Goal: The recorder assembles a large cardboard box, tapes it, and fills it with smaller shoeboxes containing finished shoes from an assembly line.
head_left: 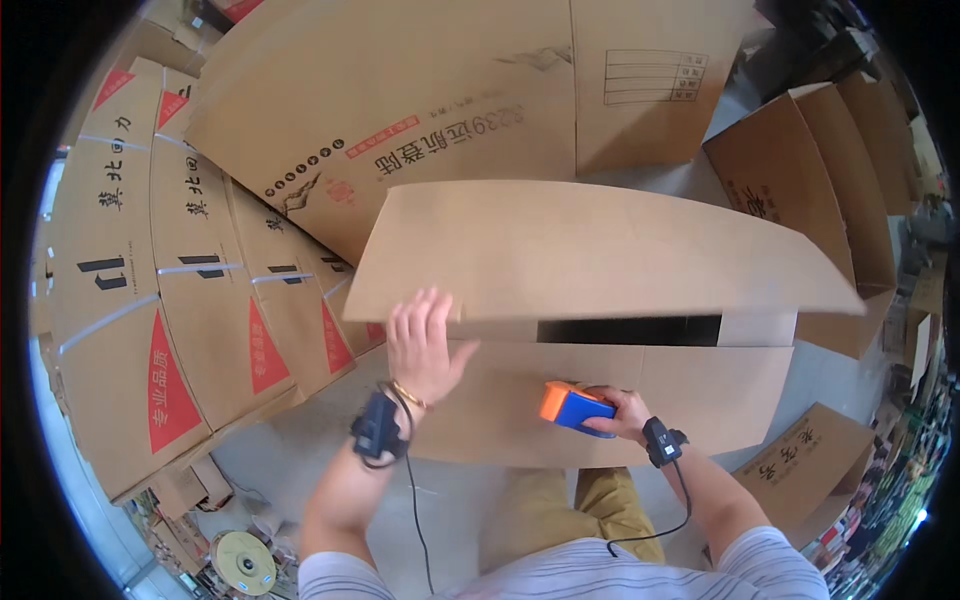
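Before me is a large brown cardboard box, its near flap (600,400) spread toward my legs and its far flap (600,250) angled up. Between the two flaps a dark gap (630,331) shows the inside. My left hand (425,345) lies on the left end of the far flap's edge, fingers stretched out and thumb apart. Over the near flap, my right hand (625,412) grips a blue-and-orange boxy hand tool (577,409), its orange end pointing left. The exact kind of tool is unclear.
Behind the box stands a bigger printed carton (470,90). Strapped cartons (115,250) with red triangles line the left. Opened cartons (800,180) stand at the right, with a smaller box (805,465) lower down. A round yellowish reel (243,562) sits at the lower left.
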`<action>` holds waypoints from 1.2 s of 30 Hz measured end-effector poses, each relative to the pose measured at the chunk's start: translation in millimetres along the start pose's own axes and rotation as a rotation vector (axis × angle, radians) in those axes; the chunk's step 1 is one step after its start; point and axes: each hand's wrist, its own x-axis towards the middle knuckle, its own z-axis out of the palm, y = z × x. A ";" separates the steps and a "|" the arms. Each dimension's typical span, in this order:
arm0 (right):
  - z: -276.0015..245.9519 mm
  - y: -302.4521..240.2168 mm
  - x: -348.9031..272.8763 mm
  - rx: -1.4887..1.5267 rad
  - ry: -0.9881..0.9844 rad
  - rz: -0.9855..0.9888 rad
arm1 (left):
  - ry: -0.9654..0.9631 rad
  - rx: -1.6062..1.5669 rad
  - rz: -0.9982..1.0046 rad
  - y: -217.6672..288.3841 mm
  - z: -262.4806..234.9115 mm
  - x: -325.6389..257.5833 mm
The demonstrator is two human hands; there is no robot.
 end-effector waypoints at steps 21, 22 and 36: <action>-21.9 -41.2 98.1 0.018 -0.006 -0.230 | -0.223 -1.730 -1.259 45.5 146.9 -33.7; -24.9 -41.3 96.4 0.008 0.007 -0.226 | -0.272 -1.710 -1.211 48.4 139.0 -28.2; 9.8 -99.0 130.7 0.113 -0.116 -0.403 | 0.004 -1.716 -1.430 -10.4 95.4 -28.0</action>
